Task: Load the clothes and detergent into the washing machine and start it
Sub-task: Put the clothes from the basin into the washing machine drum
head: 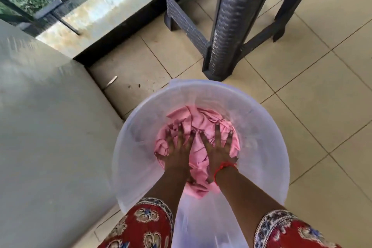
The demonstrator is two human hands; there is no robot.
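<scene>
You've got your left hand (177, 147) and right hand (218, 147) pressing flat, fingers spread, on crumpled pink cloth (198, 125) inside the translucent plastic bucket (267, 147).

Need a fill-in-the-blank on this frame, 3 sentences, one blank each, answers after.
1. Both hands, left hand and right hand, press on the ____ cloth.
2. The cloth lies inside a translucent ____.
3. A red thread bracelet sits on the ____ wrist.

Answers: pink; bucket; right
</scene>
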